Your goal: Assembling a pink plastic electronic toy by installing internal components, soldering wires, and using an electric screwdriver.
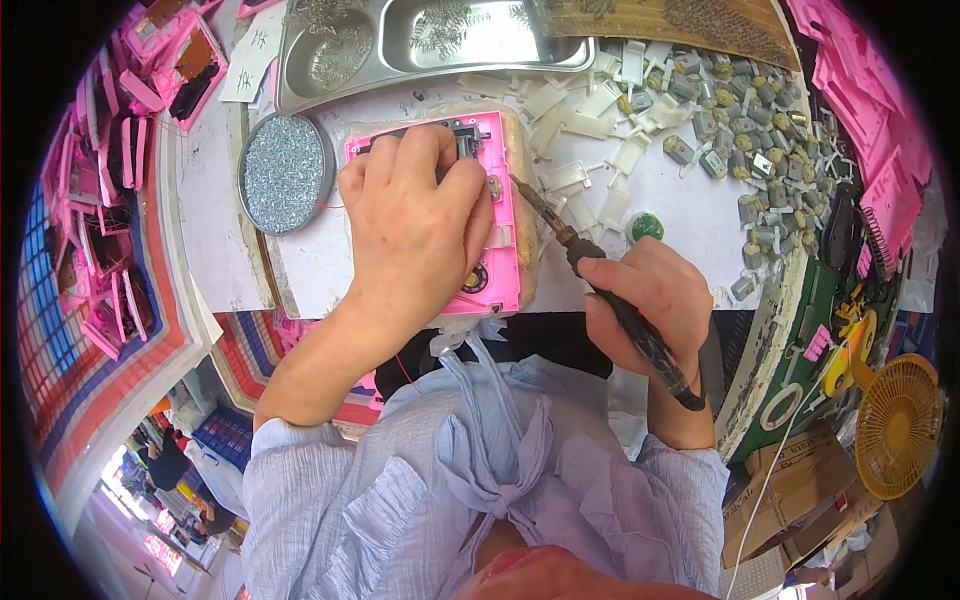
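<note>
The left hand (410, 215) is curling over the upper half of a pink plastic casing (507, 262) lying on a tan pad (528, 245); whether its fingers are pinching anything cannot be told. The right hand (665, 300) is gripping a black-handled soldering iron (648, 338), whose tip is pointing at the casing's right edge, small motors (770, 165) lying farther right.

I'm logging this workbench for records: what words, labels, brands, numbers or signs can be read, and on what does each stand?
I won't copy wording, only say where it stands.
White paper, upper left: large dark characters.
Cardboard box, lower right: dark printed lettering.
Reddish sheet, lower left background: too blurred to read.
Grey motors, right: any marks too small to read.
Pink casing under the left hand: no text visible.
</note>
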`<state>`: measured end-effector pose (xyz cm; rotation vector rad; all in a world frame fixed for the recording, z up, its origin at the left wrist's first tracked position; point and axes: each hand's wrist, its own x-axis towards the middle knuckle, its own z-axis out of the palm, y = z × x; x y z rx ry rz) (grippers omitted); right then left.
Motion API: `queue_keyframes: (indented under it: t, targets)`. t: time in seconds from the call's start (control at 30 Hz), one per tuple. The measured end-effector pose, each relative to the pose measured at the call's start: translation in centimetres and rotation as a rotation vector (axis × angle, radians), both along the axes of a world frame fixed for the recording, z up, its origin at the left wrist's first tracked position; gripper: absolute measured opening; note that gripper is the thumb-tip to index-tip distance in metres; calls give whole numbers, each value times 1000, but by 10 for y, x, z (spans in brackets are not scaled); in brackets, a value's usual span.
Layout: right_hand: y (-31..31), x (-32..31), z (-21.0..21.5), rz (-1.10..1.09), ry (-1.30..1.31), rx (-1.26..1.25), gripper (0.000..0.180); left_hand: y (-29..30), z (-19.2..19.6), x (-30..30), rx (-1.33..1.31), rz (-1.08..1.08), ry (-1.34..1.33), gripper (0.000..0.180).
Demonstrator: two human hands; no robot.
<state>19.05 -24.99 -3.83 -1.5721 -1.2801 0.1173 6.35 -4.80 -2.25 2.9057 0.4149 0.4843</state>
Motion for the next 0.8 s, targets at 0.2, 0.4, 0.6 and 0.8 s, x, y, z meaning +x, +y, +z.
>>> queue_keyframes:
  t: [0.2, 0.4, 0.6, 0.8]
  targets:
    - [-1, -1, 1, -15, -6, -3, 39, 0, 2, 0, 10, 0, 13, 14]
    - [-5, 1, 6, -24, -10, 5, 37, 28, 27, -43, -35, 4, -32, 55]
    - [1, 4, 13, 43, -4, -13, 29, 57, 22, -80, 20, 49, 258, 28]
    - [15, -2, 23, 40, -14, -9, 31, 68, 14, -67, -74, 32, 52, 13]
